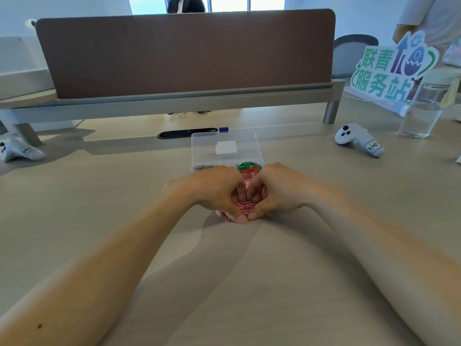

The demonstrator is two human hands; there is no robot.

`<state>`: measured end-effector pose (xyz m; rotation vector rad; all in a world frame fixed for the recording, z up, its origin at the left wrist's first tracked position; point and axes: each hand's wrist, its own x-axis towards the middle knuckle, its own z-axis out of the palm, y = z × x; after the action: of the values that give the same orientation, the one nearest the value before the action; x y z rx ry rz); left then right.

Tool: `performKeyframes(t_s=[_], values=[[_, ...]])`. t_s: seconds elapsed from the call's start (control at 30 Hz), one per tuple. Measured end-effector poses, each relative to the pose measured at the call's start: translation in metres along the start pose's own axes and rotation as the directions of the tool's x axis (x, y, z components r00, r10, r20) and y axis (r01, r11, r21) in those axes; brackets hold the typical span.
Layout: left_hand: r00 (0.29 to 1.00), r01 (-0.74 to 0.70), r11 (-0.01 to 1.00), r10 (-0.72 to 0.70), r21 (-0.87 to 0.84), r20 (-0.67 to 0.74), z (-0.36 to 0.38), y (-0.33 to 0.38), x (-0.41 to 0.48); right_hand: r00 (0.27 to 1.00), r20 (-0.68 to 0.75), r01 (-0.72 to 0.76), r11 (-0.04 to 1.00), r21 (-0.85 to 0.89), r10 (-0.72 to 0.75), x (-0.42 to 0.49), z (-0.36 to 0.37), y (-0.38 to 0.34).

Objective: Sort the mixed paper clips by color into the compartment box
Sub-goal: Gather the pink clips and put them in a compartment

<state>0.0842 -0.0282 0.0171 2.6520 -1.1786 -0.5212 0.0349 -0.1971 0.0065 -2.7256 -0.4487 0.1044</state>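
A heap of pink paper clips point(245, 208) lies on the table right in front of the clear compartment box point(225, 148). My left hand point(215, 192) and my right hand point(275, 191) cup the heap from both sides, fingers curled round it and thumb tips meeting at the front. The box stands open, its lid tilted up behind. Silver clips point(205, 167) fill a far left compartment. Green clips point(247, 165) and orange clips point(249, 170) lie in the far right ones. My hands hide the near compartments.
A brown desk divider point(184, 53) spans the back. A white controller point(356, 139) and a water bottle point(426, 108) stand at the right, below a green sign point(389, 71). Another white controller point(20, 151) lies far left. A black cable slot point(184, 133) sits behind the box.
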Motion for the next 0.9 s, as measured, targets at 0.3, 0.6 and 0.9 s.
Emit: performKeyframes(t_s=[0.3,0.6,0.9], values=[[0.997,-0.054,0.997,0.051,-0.057,-0.061,0.000,-0.001,-0.001,1.000,0.015,-0.004,0.993,0.122,0.002,0.001,0.001,0.003],[0.950,-0.092,0.995,0.073,-0.048,-0.302,-0.014,0.001,0.002,0.987,-0.162,0.042,0.964,0.262,0.001,0.002,-0.011,0.013],[0.780,-0.085,0.993,0.018,-0.077,-0.626,0.001,-0.004,0.031,0.895,-0.434,0.001,0.973,0.232,0.102,0.018,-0.003,0.029]])
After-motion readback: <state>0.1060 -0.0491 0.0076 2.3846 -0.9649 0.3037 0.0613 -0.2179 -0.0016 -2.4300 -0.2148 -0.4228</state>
